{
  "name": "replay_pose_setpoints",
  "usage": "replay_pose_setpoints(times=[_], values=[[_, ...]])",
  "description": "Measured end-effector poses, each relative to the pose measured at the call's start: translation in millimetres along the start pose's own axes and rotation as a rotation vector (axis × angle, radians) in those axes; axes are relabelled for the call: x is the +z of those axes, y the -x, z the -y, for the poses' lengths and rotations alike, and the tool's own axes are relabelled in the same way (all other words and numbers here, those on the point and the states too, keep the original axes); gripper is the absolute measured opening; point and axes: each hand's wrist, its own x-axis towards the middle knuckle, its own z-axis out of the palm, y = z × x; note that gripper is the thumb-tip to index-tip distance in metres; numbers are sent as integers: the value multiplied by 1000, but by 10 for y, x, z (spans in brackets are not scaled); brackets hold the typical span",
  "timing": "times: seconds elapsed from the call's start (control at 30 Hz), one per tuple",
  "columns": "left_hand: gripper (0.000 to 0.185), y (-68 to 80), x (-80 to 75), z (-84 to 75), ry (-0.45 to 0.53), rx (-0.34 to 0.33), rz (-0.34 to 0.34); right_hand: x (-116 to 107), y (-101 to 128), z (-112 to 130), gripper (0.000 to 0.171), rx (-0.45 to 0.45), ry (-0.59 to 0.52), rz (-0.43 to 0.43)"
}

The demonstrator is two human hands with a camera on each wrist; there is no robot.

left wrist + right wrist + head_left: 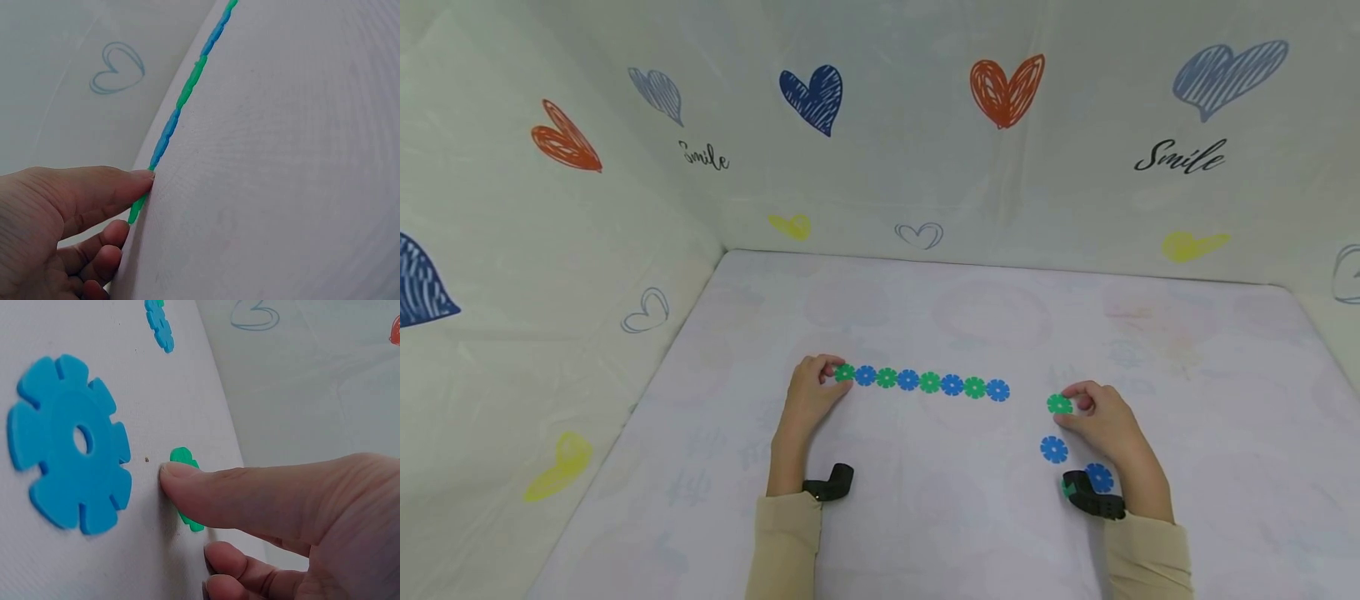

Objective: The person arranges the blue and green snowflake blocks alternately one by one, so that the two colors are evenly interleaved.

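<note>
A row of notched plastic discs, green and blue by turns, runs across the middle of the table in the head view. My left hand point(807, 396) pinches the green disc point(845, 372) at the row's left end between thumb and fingers. A blue disc point(997, 390) forms the right end. To the right of it, apart from the row, my right hand point(1107, 421) pinches another green disc point(1060, 404) by its edge. In the right wrist view the thumb covers much of that green disc point(181, 455), close over the table surface.
Two loose blue discs, one nearer point(1100, 477) and one farther point(1054, 450), lie below the right hand. A green disc point(1067, 489) shows partly behind the black right wrist camera point(1093, 497). Behind the white table point(925, 517) rises a cloth wall point(895, 175) printed with hearts.
</note>
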Motion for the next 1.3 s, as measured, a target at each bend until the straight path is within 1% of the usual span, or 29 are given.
replay_pose_setpoints(times=[0.07, 0.37, 0.67, 0.93, 1.13, 1.3], values=[[33, 2, 0, -1, -6, 6, -1, 2, 4, 4, 41, -6, 4, -5], [32, 3, -4, 2, -11, -12, 2, 4, 5, 26, 40, -14, 5, -8], [32, 4, 2, 4, -14, -10, 1, 25, -4, 36, 41, 18, -20, 1], [32, 2, 3, 10, -6, 1, -3, 68, -31, 36, 41, 32, 1, -26], [32, 8, -1, 14, -6, -7, 0, 92, -18, 91, 40, -7, -17, -40], [32, 5, -5, 12, -3, 2, 1, 142, -29, 164, 36, -42, -36, -50]])
